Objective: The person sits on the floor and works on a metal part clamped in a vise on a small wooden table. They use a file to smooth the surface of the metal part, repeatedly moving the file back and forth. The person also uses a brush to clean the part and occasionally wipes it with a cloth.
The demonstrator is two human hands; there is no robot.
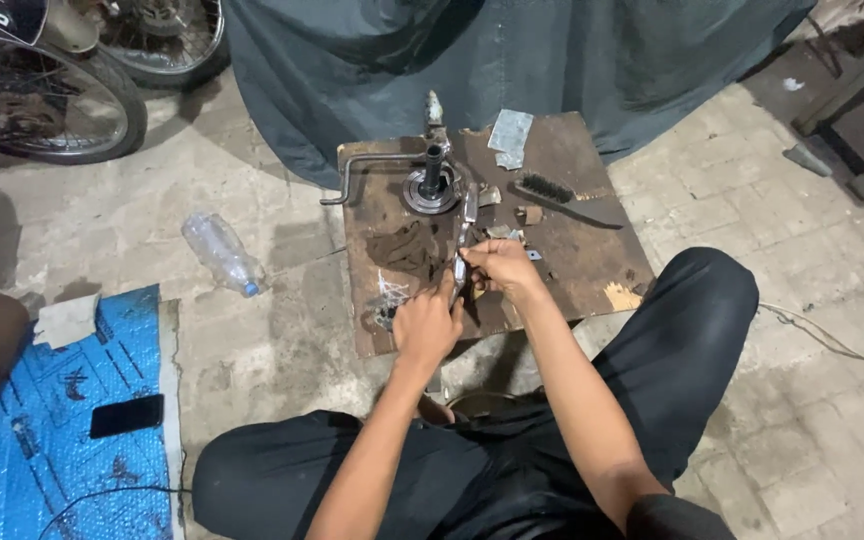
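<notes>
we've got both hands mid-frame over the brown board [572, 262]: left hand [426, 325] and right hand [498, 266] each pinched on a slim metal part [463, 262]. bearing hub [431, 188] and wire brush [564, 199] sit just above, plastic bottle [222, 254] further left.

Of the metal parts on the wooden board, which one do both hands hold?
The slim metal strip: left hand and right hand grip it. The bent rod and round bearing part lie untouched.

Brown board [572, 262]: brush [562, 198], perhaps bearing [430, 192].
</notes>
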